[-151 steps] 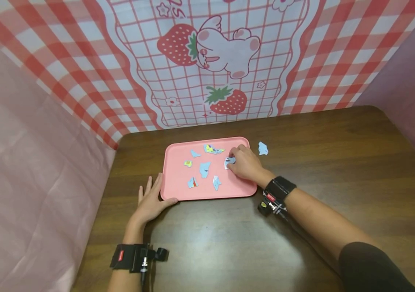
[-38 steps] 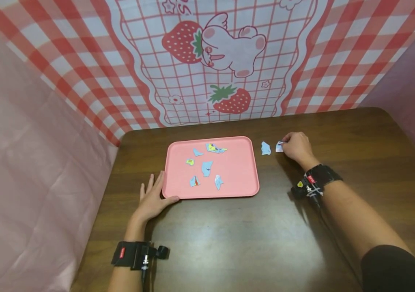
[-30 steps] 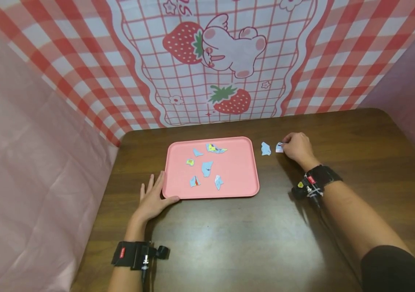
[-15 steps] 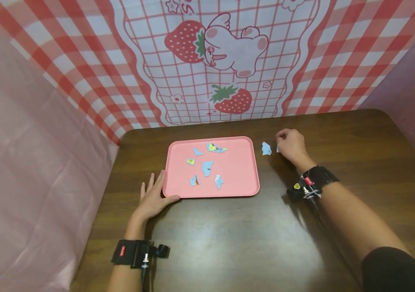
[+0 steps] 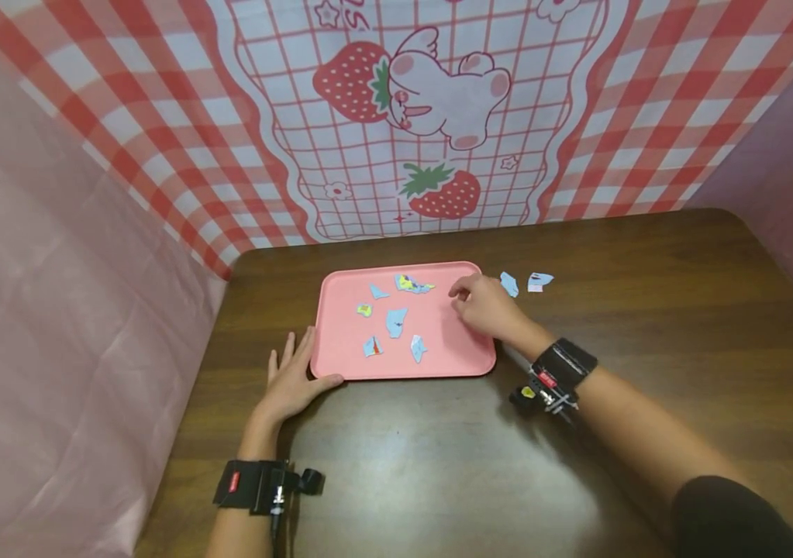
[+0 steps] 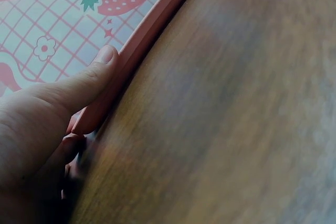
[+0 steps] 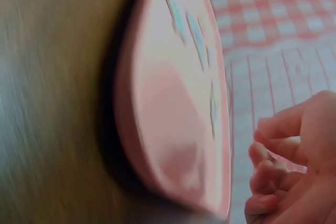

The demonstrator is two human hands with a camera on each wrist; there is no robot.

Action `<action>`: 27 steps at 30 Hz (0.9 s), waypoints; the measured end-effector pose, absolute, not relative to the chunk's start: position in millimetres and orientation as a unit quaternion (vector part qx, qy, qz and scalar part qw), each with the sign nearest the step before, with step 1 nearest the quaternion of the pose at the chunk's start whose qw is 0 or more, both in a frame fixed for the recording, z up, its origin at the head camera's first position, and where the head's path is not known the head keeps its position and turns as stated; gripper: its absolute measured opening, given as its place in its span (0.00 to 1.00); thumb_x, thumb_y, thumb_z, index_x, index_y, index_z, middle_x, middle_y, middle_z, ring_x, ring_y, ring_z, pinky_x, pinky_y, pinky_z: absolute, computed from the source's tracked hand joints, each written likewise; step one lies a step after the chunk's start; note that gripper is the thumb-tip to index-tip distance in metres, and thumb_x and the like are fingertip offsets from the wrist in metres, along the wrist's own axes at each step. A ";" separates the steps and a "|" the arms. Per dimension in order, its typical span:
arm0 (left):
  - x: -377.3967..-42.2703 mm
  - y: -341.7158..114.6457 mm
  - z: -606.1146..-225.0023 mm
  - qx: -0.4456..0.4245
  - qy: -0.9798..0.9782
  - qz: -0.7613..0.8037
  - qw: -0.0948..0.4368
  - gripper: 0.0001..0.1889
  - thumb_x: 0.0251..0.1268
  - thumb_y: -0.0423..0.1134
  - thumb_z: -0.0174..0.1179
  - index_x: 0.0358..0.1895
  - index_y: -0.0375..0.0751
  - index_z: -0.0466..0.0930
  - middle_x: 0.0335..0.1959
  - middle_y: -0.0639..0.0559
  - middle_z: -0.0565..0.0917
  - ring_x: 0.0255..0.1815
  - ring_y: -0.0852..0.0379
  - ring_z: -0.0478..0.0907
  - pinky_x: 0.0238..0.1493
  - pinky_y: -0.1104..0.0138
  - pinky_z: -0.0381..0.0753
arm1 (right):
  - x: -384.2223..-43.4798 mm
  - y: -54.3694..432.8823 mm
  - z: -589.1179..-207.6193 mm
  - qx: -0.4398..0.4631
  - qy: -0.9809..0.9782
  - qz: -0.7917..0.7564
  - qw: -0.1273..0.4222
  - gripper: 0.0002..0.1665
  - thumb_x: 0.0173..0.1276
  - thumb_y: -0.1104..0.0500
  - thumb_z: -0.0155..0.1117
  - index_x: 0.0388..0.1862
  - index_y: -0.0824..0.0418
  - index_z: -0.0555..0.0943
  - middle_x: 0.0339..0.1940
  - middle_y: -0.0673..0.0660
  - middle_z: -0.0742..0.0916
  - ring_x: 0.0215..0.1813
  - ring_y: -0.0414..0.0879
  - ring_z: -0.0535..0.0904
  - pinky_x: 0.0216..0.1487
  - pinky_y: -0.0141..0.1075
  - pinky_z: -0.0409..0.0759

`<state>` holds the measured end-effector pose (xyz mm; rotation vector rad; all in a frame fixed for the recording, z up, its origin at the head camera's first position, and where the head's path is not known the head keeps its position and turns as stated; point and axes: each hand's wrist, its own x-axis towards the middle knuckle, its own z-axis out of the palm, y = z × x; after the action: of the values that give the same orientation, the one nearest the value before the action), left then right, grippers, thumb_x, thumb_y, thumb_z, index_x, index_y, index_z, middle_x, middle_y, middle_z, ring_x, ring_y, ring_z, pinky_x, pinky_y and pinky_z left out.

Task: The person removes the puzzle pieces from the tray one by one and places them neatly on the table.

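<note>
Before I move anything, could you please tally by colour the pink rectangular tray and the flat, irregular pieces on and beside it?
Pink rectangular tray: 1
Flat irregular pieces with yellow: 2
Flat light-blue pieces without yellow: 6
Total: 9

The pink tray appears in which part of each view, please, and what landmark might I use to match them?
Head: the pink tray, near the centre.
Left wrist: the tray's rim, slanting from top centre down leftward.
Right wrist: the tray, running down the middle.
Shared landmark: the red-checked, patterned cloth, at top, upper left and right respectively.
</note>
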<state>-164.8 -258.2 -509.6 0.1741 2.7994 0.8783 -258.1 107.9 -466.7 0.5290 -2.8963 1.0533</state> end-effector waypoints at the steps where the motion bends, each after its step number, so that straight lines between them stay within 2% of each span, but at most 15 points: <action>1: -165.0 -258.1 -509.7 0.059 0.948 0.297 0.101 0.59 0.59 0.67 0.65 0.83 0.48 0.39 0.84 0.50 0.44 0.82 0.45 0.28 0.74 0.42 0.20 | -254.1 101.4 -467.2 0.182 -0.927 0.327 -0.004 0.11 0.64 0.64 0.64 0.42 0.66 0.87 0.33 0.58 0.85 0.36 0.51 0.80 0.40 0.44 0.77; 4: -165.2 -258.1 -510.2 0.062 0.948 0.296 0.100 0.59 0.59 0.67 0.65 0.83 0.47 0.39 0.84 0.49 0.44 0.82 0.44 0.28 0.74 0.42 0.21 | -242.2 85.4 -470.2 0.217 -0.930 0.295 -0.035 0.12 0.64 0.62 0.67 0.45 0.65 0.87 0.34 0.56 0.85 0.37 0.49 0.79 0.41 0.43 0.79; 8: -164.8 -258.5 -510.5 0.062 0.948 0.297 0.099 0.59 0.59 0.67 0.66 0.83 0.47 0.40 0.84 0.48 0.44 0.82 0.43 0.28 0.73 0.41 0.21 | -229.8 70.6 -476.0 0.247 -0.934 0.248 -0.069 0.19 0.64 0.55 0.71 0.52 0.63 0.86 0.40 0.56 0.84 0.41 0.49 0.80 0.46 0.45 0.80; 13: -164.5 -259.4 -511.4 0.061 0.948 0.298 0.097 0.59 0.59 0.67 0.66 0.83 0.47 0.40 0.84 0.48 0.44 0.82 0.43 0.28 0.73 0.40 0.20 | -220.6 59.9 -480.3 0.258 -0.939 0.208 -0.092 0.27 0.62 0.49 0.74 0.57 0.58 0.84 0.46 0.56 0.80 0.40 0.47 0.77 0.41 0.43 0.78; 17: -164.9 -259.3 -511.4 0.061 0.948 0.298 0.097 0.58 0.59 0.67 0.65 0.83 0.47 0.40 0.84 0.49 0.44 0.82 0.44 0.28 0.73 0.41 0.21 | -218.4 56.2 -482.3 0.256 -0.941 0.201 -0.093 0.26 0.62 0.49 0.75 0.57 0.57 0.84 0.46 0.56 0.78 0.38 0.46 0.76 0.39 0.42 0.77; 23: -165.3 -259.6 -510.9 0.058 0.947 0.300 0.095 0.59 0.59 0.67 0.66 0.83 0.46 0.41 0.84 0.48 0.44 0.82 0.43 0.29 0.73 0.41 0.21 | -218.6 54.7 -484.7 0.255 -0.939 0.210 -0.093 0.24 0.62 0.51 0.75 0.56 0.57 0.84 0.45 0.56 0.78 0.37 0.47 0.75 0.40 0.42 0.77; 27: -164.9 -259.1 -511.1 0.060 0.947 0.302 0.097 0.59 0.59 0.67 0.65 0.83 0.46 0.40 0.84 0.49 0.44 0.82 0.44 0.28 0.73 0.41 0.20 | -217.9 55.0 -487.3 0.252 -0.936 0.229 -0.086 0.22 0.62 0.54 0.74 0.53 0.59 0.83 0.41 0.54 0.78 0.37 0.46 0.75 0.41 0.41 0.77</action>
<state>-164.9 -259.1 -511.1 0.1787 2.8038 0.8932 -217.9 55.0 -487.3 0.8399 -3.1140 0.7628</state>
